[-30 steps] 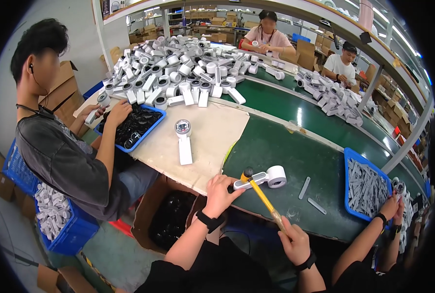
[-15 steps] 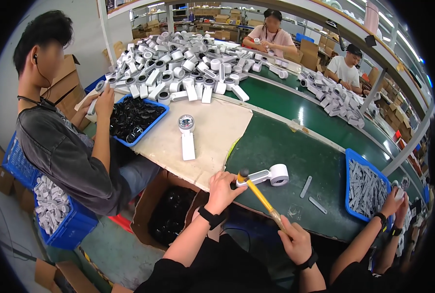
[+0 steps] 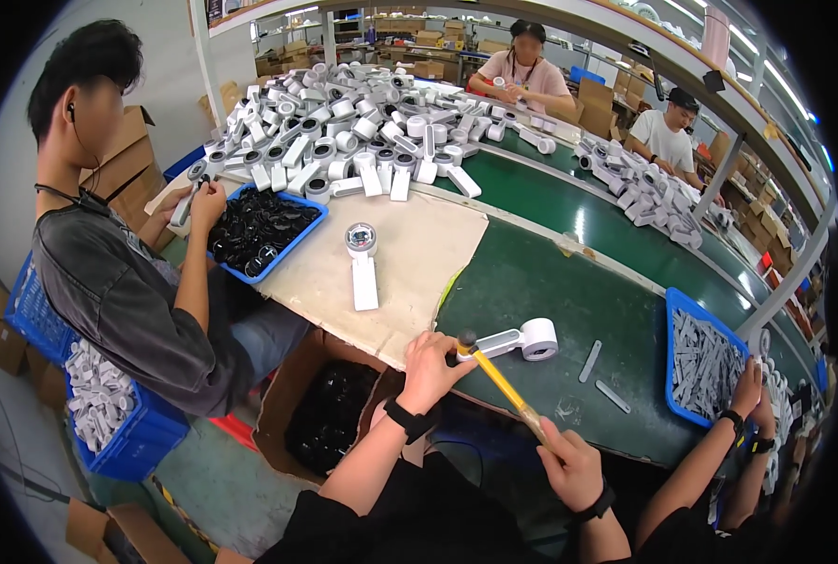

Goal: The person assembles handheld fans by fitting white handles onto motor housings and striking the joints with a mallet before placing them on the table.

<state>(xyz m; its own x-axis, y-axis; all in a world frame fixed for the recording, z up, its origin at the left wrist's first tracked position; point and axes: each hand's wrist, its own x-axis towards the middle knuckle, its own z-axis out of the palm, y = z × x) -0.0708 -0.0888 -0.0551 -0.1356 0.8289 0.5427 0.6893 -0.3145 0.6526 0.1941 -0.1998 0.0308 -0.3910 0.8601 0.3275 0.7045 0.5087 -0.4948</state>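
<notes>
While the left hand (image 3: pixel 428 369) is gripping the handle end of a white device (image 3: pixel 506 342) lying on the green table (image 3: pixel 522 273), the right hand (image 3: pixel 572 467) is clenching a hammer (image 3: pixel 502 381), its dark head sitting over that end; contact unclear. Probably the tapping step; next move is likely calling for a steady left hold, fingertips clear.

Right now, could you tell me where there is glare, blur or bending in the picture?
Head view: a pale glare streak lies on the green belt; head view: the overhead beam bows toward the rim, corners going black; head view: the hammer shows no strong motion blur.
</notes>
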